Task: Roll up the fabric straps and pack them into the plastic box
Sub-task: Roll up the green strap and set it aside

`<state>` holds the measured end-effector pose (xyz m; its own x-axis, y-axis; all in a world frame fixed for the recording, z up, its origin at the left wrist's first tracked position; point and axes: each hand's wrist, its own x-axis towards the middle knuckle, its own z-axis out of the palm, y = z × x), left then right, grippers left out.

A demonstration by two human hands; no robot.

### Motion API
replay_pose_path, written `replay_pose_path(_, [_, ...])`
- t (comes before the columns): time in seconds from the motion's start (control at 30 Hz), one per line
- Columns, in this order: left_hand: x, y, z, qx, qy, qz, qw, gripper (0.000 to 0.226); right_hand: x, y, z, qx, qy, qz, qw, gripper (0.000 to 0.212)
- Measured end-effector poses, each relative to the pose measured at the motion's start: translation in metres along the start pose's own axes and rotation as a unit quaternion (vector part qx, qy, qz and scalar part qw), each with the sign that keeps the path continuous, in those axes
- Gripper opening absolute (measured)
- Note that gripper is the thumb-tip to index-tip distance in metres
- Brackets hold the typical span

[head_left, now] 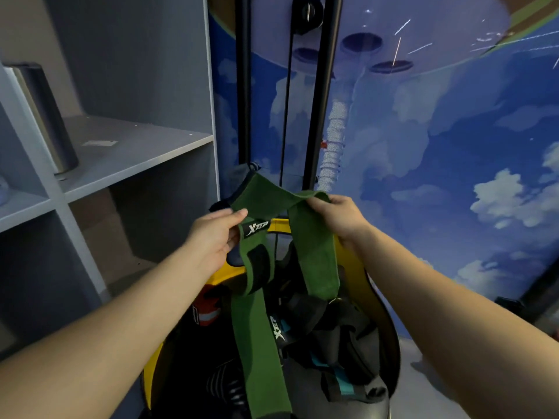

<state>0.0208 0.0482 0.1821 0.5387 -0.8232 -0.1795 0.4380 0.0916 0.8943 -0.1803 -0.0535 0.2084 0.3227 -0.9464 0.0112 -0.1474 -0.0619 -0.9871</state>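
Observation:
A long green fabric strap (314, 255) with a black logo tag hangs between both hands above a yellow-rimmed box (378, 300). My left hand (214, 234) pinches the strap beside the tag. My right hand (338, 219) grips the strap's upper fold. Two ends of the strap hang down into the box. The box holds several dark straps and a red-orange item (207, 309); a second logo strap (276, 331) lies among them.
A grey shelf unit (127, 146) stands on the left with a dark cylinder (51, 122) on one shelf. Black vertical poles (317, 101) rise behind the box. A wall with a blue sky mural (453, 146) fills the right side.

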Motion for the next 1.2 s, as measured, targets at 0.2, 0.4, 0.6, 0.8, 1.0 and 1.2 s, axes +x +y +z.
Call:
replay_pose_path(0.2, [0.018,-0.019,0.001,-0.001,0.023,-0.024,0.999,0.022,0.011,-0.024,0.008,0.016,0.007,-0.010,1.000,0.020])
replay_pose_path(0.4, [0.026,-0.047,0.003,0.040,-0.003,-0.047,0.998,0.023,0.011,-0.033,0.015,0.016,0.035,0.031,0.999,0.020])
replay_pose_path(0.6, [0.018,-0.065,0.015,0.071,-0.091,-0.051,0.992,0.029,0.009,-0.032,0.029,0.028,0.029,0.081,0.996,0.021])
replay_pose_path(0.8, [0.023,-0.069,0.016,0.118,-0.077,-0.034,0.989,0.031,0.013,-0.027,0.032,0.011,0.004,0.128,0.992,0.022])
replay_pose_path(1.0, [0.019,-0.074,0.015,0.175,-0.126,0.002,0.976,0.031,0.021,-0.017,0.029,-0.004,0.053,0.123,0.991,0.022])
replay_pose_path(1.2, [0.018,-0.073,0.008,0.203,-0.137,-0.019,0.969,0.031,0.035,0.011,0.018,0.001,0.117,0.127,0.985,0.010])
